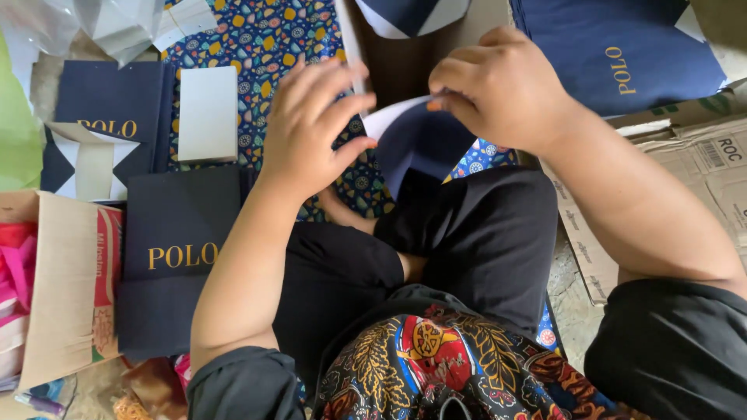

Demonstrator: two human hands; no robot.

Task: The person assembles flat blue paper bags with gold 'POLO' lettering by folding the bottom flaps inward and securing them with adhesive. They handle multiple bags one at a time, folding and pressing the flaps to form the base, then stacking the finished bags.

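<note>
Navy card sheet point(416, 136), white on its underside, half-folded above my lap.
My right hand point(502, 89) pinches its white edge; my left hand point(311, 124) steadies it with spread fingers.

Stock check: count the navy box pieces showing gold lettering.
3: upper-left piece; left-middle piece; top-right piece. The folded piece in the right grip shows no lettering; others may be hidden underneath.
</note>
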